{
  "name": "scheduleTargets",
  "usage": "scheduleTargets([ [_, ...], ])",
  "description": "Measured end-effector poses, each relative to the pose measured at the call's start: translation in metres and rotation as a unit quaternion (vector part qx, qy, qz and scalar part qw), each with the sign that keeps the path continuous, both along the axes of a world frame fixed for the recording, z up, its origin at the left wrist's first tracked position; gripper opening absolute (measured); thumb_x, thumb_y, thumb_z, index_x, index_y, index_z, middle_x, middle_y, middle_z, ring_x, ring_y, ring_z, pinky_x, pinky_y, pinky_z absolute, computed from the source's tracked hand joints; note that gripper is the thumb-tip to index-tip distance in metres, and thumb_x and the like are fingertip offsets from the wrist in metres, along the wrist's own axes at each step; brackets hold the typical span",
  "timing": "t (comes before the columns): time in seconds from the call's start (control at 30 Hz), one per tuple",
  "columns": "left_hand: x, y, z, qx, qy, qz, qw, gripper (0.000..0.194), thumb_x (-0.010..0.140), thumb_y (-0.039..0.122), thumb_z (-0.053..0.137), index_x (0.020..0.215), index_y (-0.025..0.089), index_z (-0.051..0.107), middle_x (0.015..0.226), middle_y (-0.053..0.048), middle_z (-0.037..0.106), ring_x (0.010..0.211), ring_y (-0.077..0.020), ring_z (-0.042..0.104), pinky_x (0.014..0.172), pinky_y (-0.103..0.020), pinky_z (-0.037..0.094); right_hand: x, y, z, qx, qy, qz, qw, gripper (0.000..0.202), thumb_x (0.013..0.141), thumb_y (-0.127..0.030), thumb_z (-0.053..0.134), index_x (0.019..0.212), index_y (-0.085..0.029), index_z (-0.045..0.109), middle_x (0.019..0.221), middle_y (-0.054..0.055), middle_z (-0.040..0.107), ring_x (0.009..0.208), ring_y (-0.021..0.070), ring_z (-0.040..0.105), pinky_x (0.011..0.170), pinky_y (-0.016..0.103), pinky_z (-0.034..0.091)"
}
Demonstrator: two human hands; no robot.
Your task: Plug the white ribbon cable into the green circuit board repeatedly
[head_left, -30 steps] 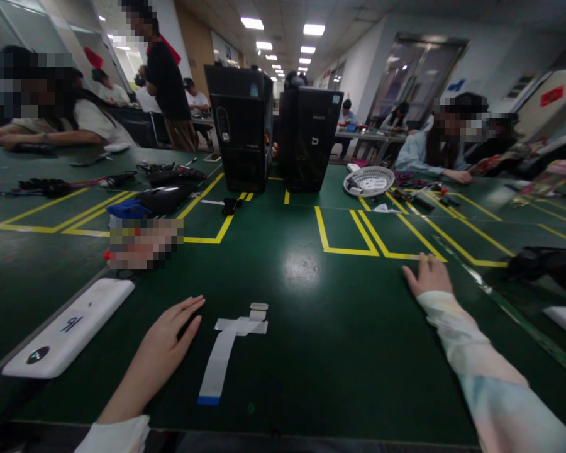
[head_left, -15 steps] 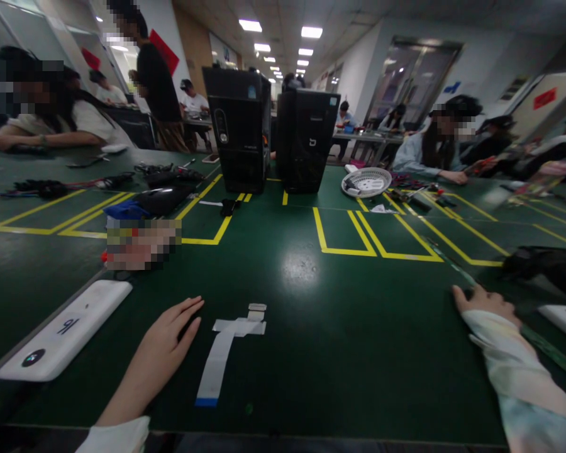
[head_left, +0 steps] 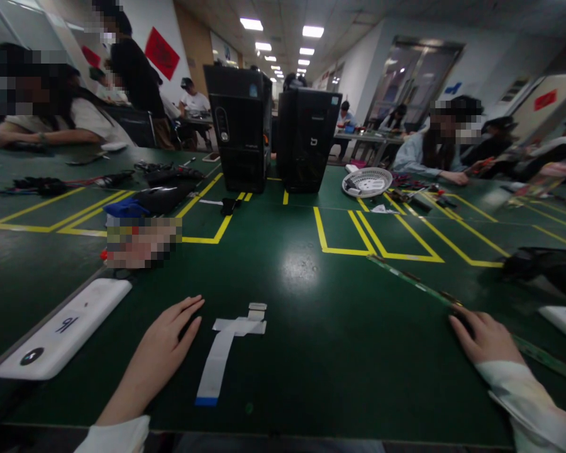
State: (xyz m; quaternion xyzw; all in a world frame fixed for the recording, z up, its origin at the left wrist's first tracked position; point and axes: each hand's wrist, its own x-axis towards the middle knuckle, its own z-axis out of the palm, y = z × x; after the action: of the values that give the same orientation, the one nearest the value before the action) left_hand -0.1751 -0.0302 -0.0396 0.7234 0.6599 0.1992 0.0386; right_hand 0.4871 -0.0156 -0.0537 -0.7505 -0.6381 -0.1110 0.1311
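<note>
A green tabletop (head_left: 321, 371) is filling the lower frame, carrying two black computer towers (head_left: 239, 141) at upper centre.
A white oblong device (head_left: 66, 330) is lying along the lower left, and a long, thin green circuit-board strip (head_left: 417, 285) is slanting from right of centre toward the right edge, passing behind the right hand. The left hand (head_left: 170, 336) is lying flat at lower left, fingers extending together and thumb standing apart, holding nothing. The right hand (head_left: 488, 336) is curling over the strip at lower right, forefinger touching it, thumb apart; whether it is pinching cannot be told. A white flat ribbon cable (head_left: 214, 365) is resting near the left hand at lower centre, its blue end pointing downward.
</note>
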Motion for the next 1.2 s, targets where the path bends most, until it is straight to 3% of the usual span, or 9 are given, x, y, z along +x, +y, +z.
scheduleTargets([
  [0.17,0.0,0.001,-0.001,0.004,0.003,-0.011,1.0,0.055,0.091,0.053,0.036,0.126,0.018,0.06,0.133,-0.012,0.059,0.122,-0.0289,0.054,0.104,-0.049,0.043,-0.015,-0.003,0.005,-0.008,0.032,0.103,0.994,0.046,0.084,-0.051,0.041,0.113,-0.02,0.061,0.104,0.017,0.064,0.096,0.0324,0.063,0.089,0.047,0.049],
  [0.43,0.004,0.002,0.001,0.006,0.008,-0.008,1.0,0.059,0.091,0.054,0.033,0.126,0.016,0.06,0.133,-0.013,0.059,0.121,-0.0303,0.055,0.103,-0.051,0.044,-0.061,0.023,0.009,0.027,0.045,0.221,0.974,0.046,0.091,-0.049,0.039,0.118,-0.019,0.061,0.113,0.014,0.063,0.107,0.0285,0.06,0.094,0.047,0.048],
  [0.67,0.003,0.001,0.0,0.018,0.013,-0.009,1.0,0.056,0.091,0.053,0.035,0.126,0.018,0.06,0.133,-0.012,0.059,0.121,-0.0297,0.055,0.103,-0.05,0.044,-0.134,0.056,0.016,0.03,0.047,0.313,0.948,0.042,0.095,-0.043,0.038,0.12,-0.018,0.061,0.115,0.014,0.062,0.109,0.0275,0.058,0.095,0.048,0.047],
  [0.9,0.005,0.0,0.003,0.007,0.018,0.001,1.0,0.056,0.091,0.052,0.035,0.127,0.017,0.06,0.133,-0.013,0.059,0.12,-0.0309,0.056,0.1,-0.051,0.047,-0.225,0.089,0.024,0.005,0.03,0.367,0.93,0.039,0.096,-0.035,0.04,0.12,-0.013,0.06,0.115,0.016,0.06,0.108,0.0281,0.054,0.093,0.048,0.047],
  [1.07,0.004,-0.001,0.0,0.007,0.016,-0.002,1.0,0.054,0.092,0.051,0.036,0.129,0.018,0.058,0.135,-0.012,0.057,0.123,-0.0296,0.054,0.103,-0.05,0.044,-0.286,0.088,0.029,-0.038,0.024,0.378,0.925,0.04,0.094,-0.034,0.044,0.125,-0.013,0.058,0.121,0.016,0.057,0.114,0.0296,0.049,0.095,0.047,0.044],
  [1.2,0.003,0.0,-0.003,0.006,0.017,-0.003,1.0,0.056,0.092,0.052,0.035,0.129,0.017,0.058,0.136,-0.012,0.056,0.124,-0.029,0.053,0.105,-0.05,0.042,-0.317,0.075,0.032,-0.054,0.029,0.373,0.926,0.043,0.093,-0.036,0.046,0.128,-0.013,0.057,0.127,0.015,0.055,0.118,0.0303,0.045,0.099,0.047,0.04],
])
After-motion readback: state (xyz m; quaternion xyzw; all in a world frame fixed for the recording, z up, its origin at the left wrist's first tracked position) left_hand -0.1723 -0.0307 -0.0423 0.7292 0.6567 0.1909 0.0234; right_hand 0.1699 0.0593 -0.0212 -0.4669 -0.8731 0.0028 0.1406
